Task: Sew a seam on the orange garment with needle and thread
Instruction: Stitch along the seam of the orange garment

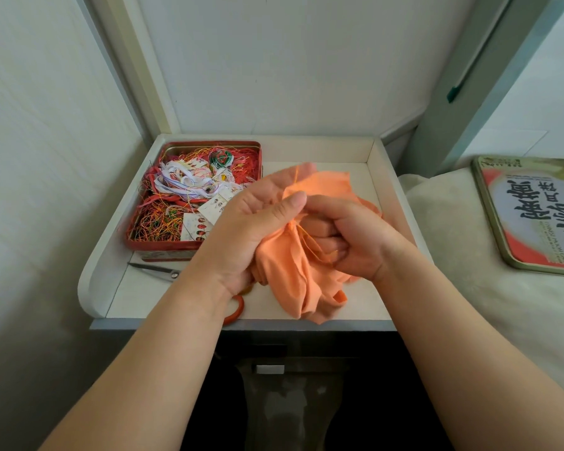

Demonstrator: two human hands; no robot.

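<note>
The orange garment [293, 275] is bunched between both hands above a small white table [365, 304]. My left hand [251, 222] grips the cloth from the left, thumb pressed on a fold near the top. My right hand [349, 236] is curled on the cloth from the right, fingers tucked into the folds. Thin orange-yellow thread [310, 242] runs across the cloth between the hands, and a strand rises near the top edge. No needle can be made out.
A red tin [144, 245] full of tangled coloured threads and thread cards stands at the table's left. Scissors with an orange handle [163, 272] lie in front of it, partly under my left wrist. The tin's lid [534, 216] rests on a pale cushion at right. Raised rims edge the table.
</note>
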